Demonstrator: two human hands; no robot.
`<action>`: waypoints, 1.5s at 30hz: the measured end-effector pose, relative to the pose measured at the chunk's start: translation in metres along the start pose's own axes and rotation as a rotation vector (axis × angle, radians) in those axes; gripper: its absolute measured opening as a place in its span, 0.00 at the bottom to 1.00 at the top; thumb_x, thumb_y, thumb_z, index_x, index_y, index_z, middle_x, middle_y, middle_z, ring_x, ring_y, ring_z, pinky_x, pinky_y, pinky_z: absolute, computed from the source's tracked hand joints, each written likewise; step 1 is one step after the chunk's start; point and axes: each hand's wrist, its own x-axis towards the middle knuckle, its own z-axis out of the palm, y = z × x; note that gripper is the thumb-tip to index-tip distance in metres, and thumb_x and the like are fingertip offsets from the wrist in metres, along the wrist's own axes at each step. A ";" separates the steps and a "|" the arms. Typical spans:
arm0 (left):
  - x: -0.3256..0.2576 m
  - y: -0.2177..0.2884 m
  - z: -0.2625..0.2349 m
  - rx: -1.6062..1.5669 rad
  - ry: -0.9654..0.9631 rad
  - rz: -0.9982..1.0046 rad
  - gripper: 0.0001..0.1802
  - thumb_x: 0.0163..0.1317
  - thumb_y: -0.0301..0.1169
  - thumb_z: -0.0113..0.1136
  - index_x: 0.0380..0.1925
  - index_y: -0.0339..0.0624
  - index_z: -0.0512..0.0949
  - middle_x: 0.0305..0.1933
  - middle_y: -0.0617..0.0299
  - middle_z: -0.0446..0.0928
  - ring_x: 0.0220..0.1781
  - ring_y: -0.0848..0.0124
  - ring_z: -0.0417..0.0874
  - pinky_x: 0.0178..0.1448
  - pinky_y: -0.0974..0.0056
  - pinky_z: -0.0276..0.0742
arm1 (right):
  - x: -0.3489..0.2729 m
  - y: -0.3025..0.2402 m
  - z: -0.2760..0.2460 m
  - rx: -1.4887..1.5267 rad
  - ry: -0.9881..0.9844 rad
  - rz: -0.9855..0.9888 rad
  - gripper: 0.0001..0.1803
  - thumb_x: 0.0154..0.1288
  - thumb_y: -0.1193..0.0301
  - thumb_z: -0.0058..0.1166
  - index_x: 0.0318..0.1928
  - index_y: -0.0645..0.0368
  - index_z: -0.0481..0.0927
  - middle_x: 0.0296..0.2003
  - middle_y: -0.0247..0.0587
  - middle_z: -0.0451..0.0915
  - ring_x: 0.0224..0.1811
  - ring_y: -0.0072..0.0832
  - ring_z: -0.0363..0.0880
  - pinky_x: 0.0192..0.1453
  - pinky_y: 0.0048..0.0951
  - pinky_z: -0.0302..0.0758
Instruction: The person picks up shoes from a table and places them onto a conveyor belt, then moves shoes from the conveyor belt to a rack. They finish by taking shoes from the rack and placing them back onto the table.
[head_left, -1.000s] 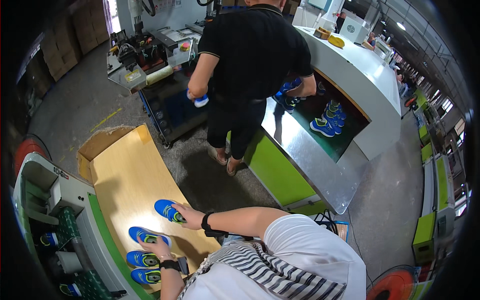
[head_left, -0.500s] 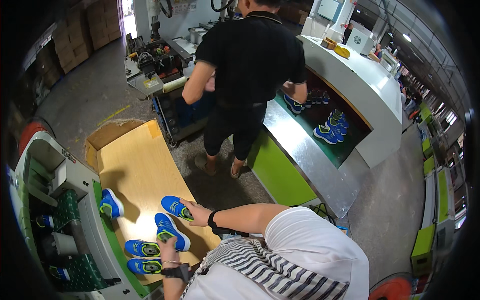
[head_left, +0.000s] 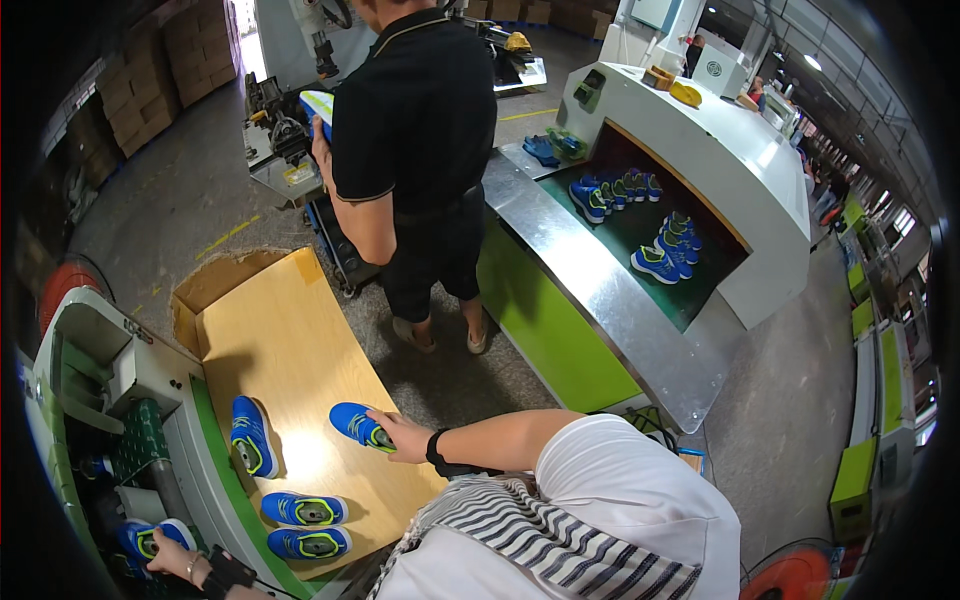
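Note:
In my right hand (head_left: 403, 437), a blue sneaker (head_left: 352, 420) with a lime-green collar is gripped at its heel end, above the wooden tabletop (head_left: 270, 320). My left hand (head_left: 176, 556) reaches into the machine opening at lower left. Its fingers close on another blue sneaker (head_left: 140, 537) there. Between the hands, a single blue sneaker (head_left: 253, 437) rests near the table's green edge. Closer to me, a pair of blue sneakers (head_left: 305, 509) lies side by side, insides showing grey.
A person in black (head_left: 415, 130) stands beyond the table, holding a shoe (head_left: 318, 108). At right, a metal-edged conveyor (head_left: 620, 310) carries rows of blue sneakers (head_left: 655, 262) by a white tunnel housing (head_left: 720, 130). The machine (head_left: 60, 340) borders the table at left.
My left hand left the tabletop, without the sneaker it held, and moved left into the machine opening. The single sneaker by the green edge sits differently. The person in black turned and moved left.

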 end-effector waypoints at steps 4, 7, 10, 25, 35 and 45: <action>0.012 0.007 -0.015 0.198 -0.005 0.271 0.32 0.52 0.50 0.70 0.39 0.25 0.82 0.45 0.39 0.83 0.48 0.53 0.85 0.59 0.54 0.78 | 0.019 0.009 0.005 0.005 -0.052 -0.060 0.54 0.45 0.74 0.66 0.73 0.54 0.50 0.62 0.65 0.66 0.65 0.56 0.66 0.69 0.44 0.66; -0.002 0.036 -0.038 0.094 -0.252 -0.118 0.25 0.61 0.47 0.63 0.35 0.30 0.84 0.39 0.46 0.85 0.35 0.60 0.84 0.44 0.56 0.78 | 0.026 -0.036 -0.025 0.046 -0.148 0.009 0.45 0.50 0.73 0.63 0.69 0.57 0.57 0.45 0.57 0.80 0.49 0.50 0.81 0.51 0.42 0.78; -0.042 0.037 -0.024 -0.116 -0.276 0.066 0.16 0.61 0.31 0.60 0.47 0.33 0.80 0.44 0.51 0.81 0.45 0.65 0.79 0.49 0.58 0.73 | 0.032 -0.043 -0.055 0.098 0.088 -0.112 0.42 0.51 0.70 0.67 0.64 0.58 0.59 0.50 0.52 0.74 0.52 0.39 0.78 0.53 0.36 0.77; -0.293 -0.070 -0.049 0.605 -0.656 0.484 0.35 0.62 0.49 0.56 0.68 0.53 0.66 0.71 0.60 0.67 0.73 0.53 0.61 0.74 0.37 0.42 | 0.360 -0.383 0.142 0.083 -0.125 -1.005 0.39 0.60 0.66 0.61 0.70 0.55 0.60 0.60 0.62 0.71 0.64 0.53 0.69 0.67 0.41 0.66; -0.294 -0.079 -0.041 0.587 -0.581 0.563 0.35 0.58 0.49 0.60 0.66 0.55 0.68 0.69 0.62 0.68 0.69 0.55 0.66 0.71 0.38 0.46 | 0.283 -0.109 0.168 -0.238 0.260 -0.361 0.50 0.52 0.59 0.68 0.71 0.59 0.55 0.61 0.61 0.68 0.64 0.49 0.67 0.69 0.44 0.63; -0.296 -0.082 -0.047 0.654 -0.596 0.493 0.46 0.60 0.60 0.54 0.69 0.38 0.61 0.68 0.50 0.68 0.71 0.50 0.62 0.72 0.36 0.42 | 0.107 -0.048 0.052 -0.015 -0.282 -0.458 0.36 0.54 0.80 0.55 0.67 0.61 0.64 0.62 0.58 0.67 0.65 0.49 0.66 0.71 0.40 0.62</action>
